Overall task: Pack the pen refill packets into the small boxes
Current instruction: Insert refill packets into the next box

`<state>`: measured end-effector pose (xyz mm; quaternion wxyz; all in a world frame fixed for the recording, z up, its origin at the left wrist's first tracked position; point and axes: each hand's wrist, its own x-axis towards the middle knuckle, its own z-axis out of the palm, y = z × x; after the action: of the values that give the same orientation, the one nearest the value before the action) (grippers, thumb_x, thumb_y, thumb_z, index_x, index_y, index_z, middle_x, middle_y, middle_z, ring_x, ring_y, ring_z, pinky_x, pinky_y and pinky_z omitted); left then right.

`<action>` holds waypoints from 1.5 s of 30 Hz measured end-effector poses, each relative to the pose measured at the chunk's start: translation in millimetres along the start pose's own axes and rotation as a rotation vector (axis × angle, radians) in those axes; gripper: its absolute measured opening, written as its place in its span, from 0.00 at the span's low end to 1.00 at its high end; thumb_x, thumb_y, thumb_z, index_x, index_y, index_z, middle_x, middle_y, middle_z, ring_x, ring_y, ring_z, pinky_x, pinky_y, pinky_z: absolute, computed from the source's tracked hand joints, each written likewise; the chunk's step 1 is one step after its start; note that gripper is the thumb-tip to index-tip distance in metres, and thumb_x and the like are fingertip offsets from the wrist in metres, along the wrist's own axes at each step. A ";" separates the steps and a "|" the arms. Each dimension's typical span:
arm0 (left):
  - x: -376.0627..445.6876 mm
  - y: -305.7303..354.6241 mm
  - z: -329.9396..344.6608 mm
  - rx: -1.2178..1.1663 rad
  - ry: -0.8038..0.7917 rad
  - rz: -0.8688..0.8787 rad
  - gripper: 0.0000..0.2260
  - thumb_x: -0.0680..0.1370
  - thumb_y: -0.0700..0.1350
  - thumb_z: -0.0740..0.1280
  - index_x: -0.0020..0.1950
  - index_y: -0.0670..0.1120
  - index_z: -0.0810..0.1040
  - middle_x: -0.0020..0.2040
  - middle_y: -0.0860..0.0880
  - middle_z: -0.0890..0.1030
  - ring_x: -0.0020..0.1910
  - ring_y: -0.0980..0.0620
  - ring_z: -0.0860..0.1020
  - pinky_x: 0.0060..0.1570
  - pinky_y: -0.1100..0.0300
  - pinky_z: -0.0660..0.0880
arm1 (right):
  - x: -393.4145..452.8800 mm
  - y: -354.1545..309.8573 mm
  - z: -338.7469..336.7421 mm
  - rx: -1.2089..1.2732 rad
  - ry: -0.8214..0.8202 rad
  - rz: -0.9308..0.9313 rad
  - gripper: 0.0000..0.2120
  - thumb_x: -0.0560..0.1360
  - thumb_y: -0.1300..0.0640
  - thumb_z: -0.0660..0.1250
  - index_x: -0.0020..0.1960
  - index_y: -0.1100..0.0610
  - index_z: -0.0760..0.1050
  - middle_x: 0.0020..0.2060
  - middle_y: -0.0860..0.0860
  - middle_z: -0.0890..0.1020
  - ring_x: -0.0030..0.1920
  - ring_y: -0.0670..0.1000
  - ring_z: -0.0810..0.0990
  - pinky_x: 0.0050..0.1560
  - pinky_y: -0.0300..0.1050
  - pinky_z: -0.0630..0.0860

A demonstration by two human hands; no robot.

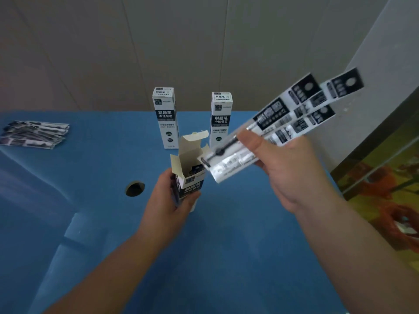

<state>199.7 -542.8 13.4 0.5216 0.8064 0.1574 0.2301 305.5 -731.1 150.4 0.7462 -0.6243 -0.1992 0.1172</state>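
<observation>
Right hand (281, 168) grips fanned packets (272, 130) just beside open box (189, 175), held in left hand (172, 198). Two boxes (165, 116) far, apparently packed; packet pile (34, 133) far left remains.

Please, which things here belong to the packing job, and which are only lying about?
For the job:
- open box, held by the left hand
- fanned refill packets, held by the right hand
- loose packets
- two closed boxes

Only there:
- blue table with its hole
- orange patterned surface
</observation>
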 end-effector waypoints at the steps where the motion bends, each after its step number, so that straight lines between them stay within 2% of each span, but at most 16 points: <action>1: -0.5 -0.1 0.3 0.001 -0.003 0.002 0.19 0.71 0.61 0.72 0.57 0.76 0.68 0.56 0.70 0.80 0.55 0.70 0.79 0.47 0.74 0.76 | 1.3 -0.3 5.8 -0.004 0.021 -0.055 0.05 0.69 0.51 0.79 0.43 0.46 0.85 0.46 0.51 0.88 0.51 0.53 0.87 0.56 0.52 0.82; 2: -0.9 0.4 0.4 0.006 -0.004 0.005 0.19 0.71 0.61 0.72 0.57 0.76 0.68 0.56 0.70 0.80 0.55 0.71 0.79 0.47 0.76 0.75 | 2.7 0.0 11.3 -0.013 0.039 -0.111 0.06 0.69 0.51 0.79 0.45 0.46 0.85 0.46 0.49 0.88 0.52 0.52 0.87 0.56 0.52 0.81; 4: -0.8 1.8 0.5 0.015 -0.005 0.008 0.19 0.71 0.61 0.72 0.57 0.76 0.68 0.56 0.71 0.80 0.55 0.71 0.79 0.47 0.77 0.74 | 5.2 3.9 19.8 -0.050 0.037 -0.196 0.06 0.71 0.53 0.78 0.47 0.48 0.85 0.46 0.47 0.88 0.51 0.49 0.87 0.53 0.43 0.82; 6: -0.3 3.3 0.7 0.023 -0.008 0.011 0.20 0.71 0.61 0.71 0.57 0.77 0.68 0.56 0.72 0.79 0.55 0.71 0.79 0.46 0.77 0.75 | 6.1 8.7 24.2 -0.107 -0.029 -0.234 0.04 0.73 0.56 0.78 0.47 0.51 0.85 0.45 0.45 0.88 0.50 0.46 0.86 0.50 0.37 0.80; 9: -0.5 3.9 1.0 0.019 -0.008 0.016 0.21 0.71 0.61 0.71 0.58 0.78 0.67 0.57 0.72 0.79 0.56 0.71 0.79 0.47 0.78 0.74 | 7.0 12.5 22.9 -0.183 -0.123 -0.255 0.06 0.73 0.58 0.77 0.45 0.48 0.85 0.44 0.42 0.88 0.49 0.43 0.86 0.51 0.36 0.79; 12: -1.0 3.9 1.2 0.045 0.004 0.019 0.22 0.70 0.62 0.71 0.59 0.79 0.66 0.57 0.72 0.78 0.56 0.71 0.78 0.48 0.79 0.72 | 12.0 10.0 19.6 -0.241 -0.155 -0.235 0.03 0.74 0.58 0.76 0.47 0.52 0.85 0.44 0.42 0.88 0.49 0.42 0.86 0.50 0.33 0.79; 15: -1.6 4.0 1.8 0.046 0.006 0.017 0.21 0.70 0.62 0.71 0.57 0.79 0.66 0.56 0.72 0.78 0.55 0.72 0.78 0.47 0.79 0.72 | 17.8 3.0 18.2 -0.325 -0.183 -0.231 0.03 0.75 0.55 0.76 0.45 0.46 0.85 0.44 0.40 0.87 0.49 0.40 0.85 0.50 0.34 0.79; 18: -2.7 6.0 2.4 0.041 0.002 0.027 0.20 0.70 0.62 0.71 0.57 0.78 0.66 0.56 0.72 0.78 0.54 0.71 0.78 0.47 0.77 0.73 | 21.5 -2.1 16.4 -0.369 -0.207 -0.243 0.02 0.75 0.52 0.75 0.45 0.45 0.84 0.44 0.40 0.87 0.49 0.41 0.85 0.52 0.39 0.80; 20: -3.1 5.4 2.1 0.024 0.010 0.019 0.21 0.70 0.62 0.71 0.57 0.78 0.66 0.56 0.71 0.78 0.55 0.69 0.79 0.46 0.71 0.77 | 21.7 -3.5 17.4 -0.412 -0.258 -0.257 0.04 0.75 0.52 0.75 0.44 0.43 0.84 0.43 0.38 0.86 0.48 0.39 0.84 0.49 0.35 0.79; 24: -3.2 1.4 1.0 -0.009 0.025 -0.005 0.21 0.69 0.64 0.71 0.57 0.77 0.67 0.57 0.70 0.79 0.57 0.67 0.79 0.53 0.59 0.78 | 21.1 0.2 17.1 -0.490 -0.308 -0.294 0.07 0.76 0.54 0.74 0.44 0.41 0.82 0.40 0.34 0.84 0.45 0.37 0.83 0.45 0.28 0.74; 28: -4.1 2.8 1.5 -0.006 0.023 -0.013 0.20 0.69 0.64 0.71 0.56 0.77 0.67 0.57 0.70 0.79 0.57 0.68 0.80 0.53 0.60 0.78 | 22.2 -2.2 12.4 -0.466 -0.272 -0.291 0.06 0.76 0.52 0.74 0.44 0.41 0.82 0.42 0.36 0.85 0.47 0.38 0.83 0.48 0.31 0.77; 32: -6.7 10.9 3.4 0.028 0.030 0.021 0.21 0.70 0.61 0.71 0.57 0.78 0.67 0.57 0.71 0.79 0.56 0.70 0.79 0.49 0.75 0.74 | 29.8 -1.9 18.9 -0.635 -0.413 -0.187 0.01 0.75 0.51 0.74 0.46 0.44 0.84 0.43 0.36 0.85 0.47 0.37 0.83 0.49 0.37 0.79; 34: -7.5 13.5 5.0 0.045 0.017 0.024 0.21 0.71 0.59 0.72 0.57 0.79 0.67 0.56 0.72 0.79 0.56 0.71 0.78 0.49 0.78 0.72 | 31.5 3.2 27.6 -0.686 -0.466 -0.132 0.03 0.73 0.51 0.76 0.45 0.44 0.84 0.42 0.33 0.85 0.45 0.34 0.82 0.46 0.33 0.77; 39: -3.8 9.3 3.1 0.059 0.021 -0.005 0.23 0.73 0.53 0.75 0.53 0.77 0.67 0.54 0.72 0.79 0.53 0.71 0.79 0.45 0.75 0.75 | 31.6 10.0 29.8 -0.616 -0.394 -0.174 0.13 0.67 0.48 0.82 0.47 0.42 0.80 0.41 0.32 0.82 0.45 0.34 0.80 0.43 0.26 0.73; 42: -2.4 9.1 2.7 0.043 0.020 -0.029 0.25 0.73 0.53 0.77 0.53 0.78 0.67 0.54 0.72 0.79 0.54 0.70 0.79 0.45 0.69 0.77 | 32.1 10.3 23.3 -0.550 -0.343 -0.125 0.08 0.70 0.49 0.79 0.46 0.45 0.82 0.39 0.38 0.84 0.39 0.38 0.82 0.38 0.30 0.75; 45: -0.5 11.4 8.0 0.014 0.012 -0.044 0.22 0.70 0.57 0.75 0.52 0.78 0.68 0.54 0.72 0.79 0.54 0.70 0.79 0.48 0.63 0.77 | 33.4 10.7 22.3 -0.653 -0.395 -0.086 0.04 0.71 0.52 0.78 0.42 0.47 0.83 0.35 0.40 0.84 0.36 0.38 0.81 0.36 0.32 0.74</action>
<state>203.6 -553.9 20.9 0.5199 0.8050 0.1800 0.2222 326.2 -695.2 148.1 0.4595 -0.7857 -0.3920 0.1341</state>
